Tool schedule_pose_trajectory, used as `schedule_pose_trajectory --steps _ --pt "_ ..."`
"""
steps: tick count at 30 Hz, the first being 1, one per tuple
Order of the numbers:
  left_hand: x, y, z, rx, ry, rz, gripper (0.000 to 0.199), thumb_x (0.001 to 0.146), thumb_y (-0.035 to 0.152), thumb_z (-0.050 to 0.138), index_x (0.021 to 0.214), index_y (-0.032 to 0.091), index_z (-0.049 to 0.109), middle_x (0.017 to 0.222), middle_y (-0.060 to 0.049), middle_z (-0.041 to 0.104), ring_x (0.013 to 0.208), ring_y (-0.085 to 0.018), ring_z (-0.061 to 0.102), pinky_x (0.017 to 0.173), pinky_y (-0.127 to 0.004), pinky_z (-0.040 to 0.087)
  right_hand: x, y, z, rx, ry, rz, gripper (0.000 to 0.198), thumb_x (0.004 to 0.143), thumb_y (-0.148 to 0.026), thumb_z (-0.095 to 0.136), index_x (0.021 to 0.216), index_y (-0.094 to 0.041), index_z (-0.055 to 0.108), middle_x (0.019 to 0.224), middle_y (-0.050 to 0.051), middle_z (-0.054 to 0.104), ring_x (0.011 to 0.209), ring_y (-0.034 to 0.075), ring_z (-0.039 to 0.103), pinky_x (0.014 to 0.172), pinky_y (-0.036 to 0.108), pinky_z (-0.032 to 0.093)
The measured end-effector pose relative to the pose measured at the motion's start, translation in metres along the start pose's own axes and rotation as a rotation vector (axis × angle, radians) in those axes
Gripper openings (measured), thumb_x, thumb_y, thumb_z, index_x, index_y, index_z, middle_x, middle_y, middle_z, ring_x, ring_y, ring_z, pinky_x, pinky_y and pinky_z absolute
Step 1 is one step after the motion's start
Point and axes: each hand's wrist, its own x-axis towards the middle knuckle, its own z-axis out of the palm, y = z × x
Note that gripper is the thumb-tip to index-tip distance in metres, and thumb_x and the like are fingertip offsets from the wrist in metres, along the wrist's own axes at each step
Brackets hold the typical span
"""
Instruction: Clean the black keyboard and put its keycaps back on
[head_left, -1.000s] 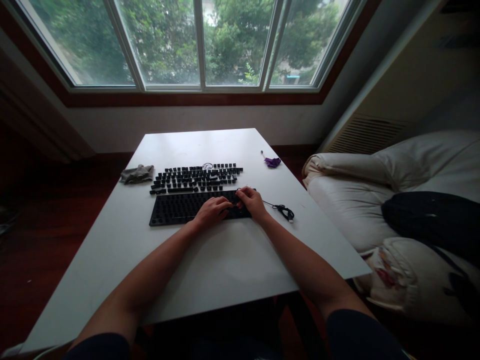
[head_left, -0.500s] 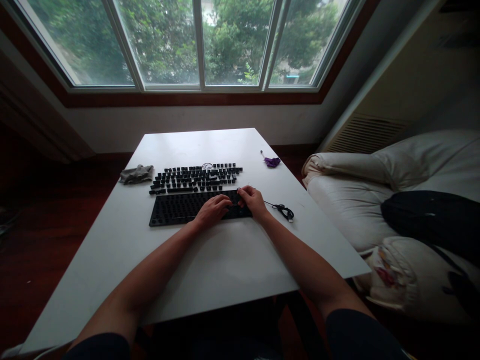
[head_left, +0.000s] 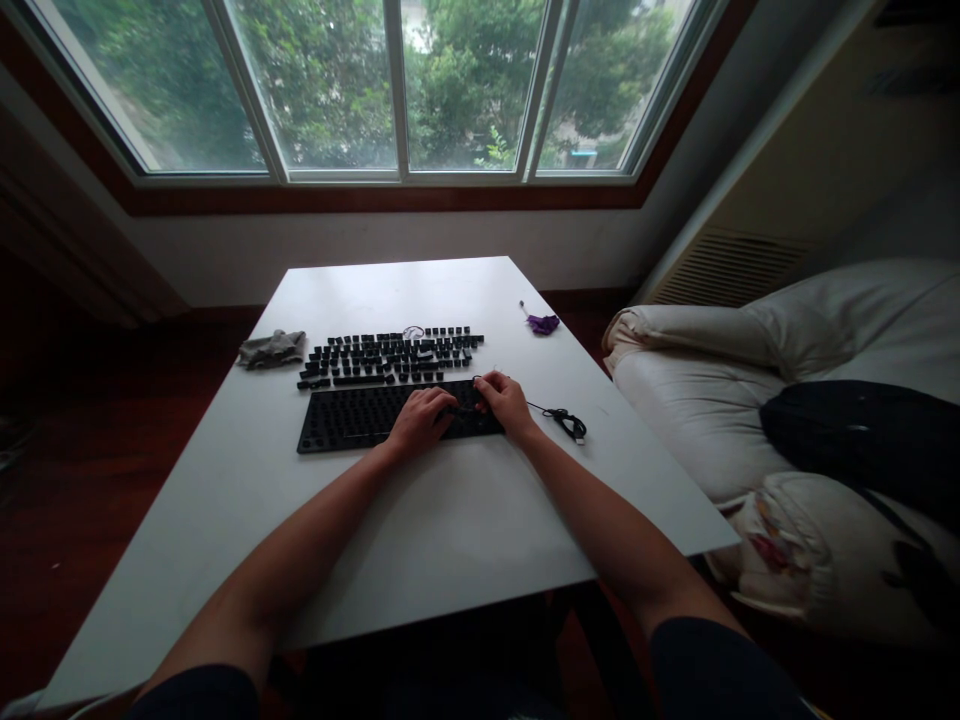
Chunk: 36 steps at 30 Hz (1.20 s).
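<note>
A black keyboard (head_left: 352, 415) lies on the white table, most of its visible surface dark and stripped of keycaps. My left hand (head_left: 421, 418) rests on its middle-right part, fingers stretched forward and a little bent, holding nothing that I can see. Over the right end of the keyboard, my right hand (head_left: 507, 405) has thumb and fingers pinched together. A small, thin dark thing shows at those fingertips, too small to name. Behind the keyboard, loose black keycaps (head_left: 405, 350) stand in uneven rows.
A coiled black USB cable (head_left: 566, 424) sits right of the keyboard. Farther back are a purple cloth-like item (head_left: 543, 324) and, on the left, a grey cloth (head_left: 272, 349). Beyond the table's right edge stands a pale sofa (head_left: 675, 400) with a dark bag (head_left: 862, 440).
My left hand has shifted slightly left, away from the right hand. The right hand keeps its pinch in nearly the same place.
</note>
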Motion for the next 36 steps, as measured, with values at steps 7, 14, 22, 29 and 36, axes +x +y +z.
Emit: schedule_pose_trajectory --steps 7,14,22,29,36 --pt "0.002 0.0 0.001 -0.107 -0.011 -0.077 0.023 0.087 0.018 0.065 0.109 0.023 0.066 0.108 -0.006 0.068 0.102 -0.023 0.064 0.093 -0.039 0.051 0.005 0.002 -0.004 0.039 -0.056 0.079 0.037 0.08 -0.056 0.073 0.081 -0.02 0.063 0.071 0.001 0.068 0.05 0.015 0.062 0.042 0.026 0.047" --pt "0.002 0.0 0.002 -0.124 -0.008 -0.098 0.023 0.086 0.019 0.067 0.109 0.023 0.067 0.106 -0.005 0.068 0.101 -0.023 0.063 0.094 -0.04 0.05 0.007 0.003 -0.005 0.055 -0.059 0.106 0.037 0.08 -0.054 0.073 0.082 -0.019 0.063 0.071 0.001 0.067 0.049 0.014 0.062 0.039 0.024 0.046" --pt "0.004 -0.003 0.002 -0.235 0.053 -0.157 0.02 0.088 0.02 0.066 0.107 0.023 0.067 0.102 -0.004 0.068 0.095 -0.021 0.065 0.089 -0.035 0.052 0.008 0.005 -0.008 0.055 -0.068 0.114 0.035 0.082 -0.052 0.07 0.083 -0.019 0.062 0.061 -0.001 0.064 0.049 0.014 0.061 0.042 0.023 0.046" --pt "0.011 -0.005 0.004 -0.274 0.152 -0.184 0.022 0.092 0.023 0.064 0.113 0.024 0.067 0.101 -0.003 0.069 0.094 -0.019 0.066 0.089 -0.034 0.051 0.009 0.006 -0.009 0.065 -0.053 0.097 0.029 0.083 -0.046 0.068 0.082 -0.018 0.061 0.063 -0.001 0.063 0.048 0.014 0.062 0.04 0.023 0.046" --pt "0.043 -0.022 0.003 -0.126 0.211 -0.202 0.022 0.089 0.019 0.064 0.109 0.024 0.071 0.104 -0.005 0.069 0.1 -0.021 0.063 0.091 -0.036 0.051 0.01 0.01 -0.009 0.061 -0.049 0.103 0.03 0.083 -0.047 0.069 0.083 -0.018 0.061 0.064 -0.001 0.064 0.049 0.014 0.062 0.04 0.023 0.047"
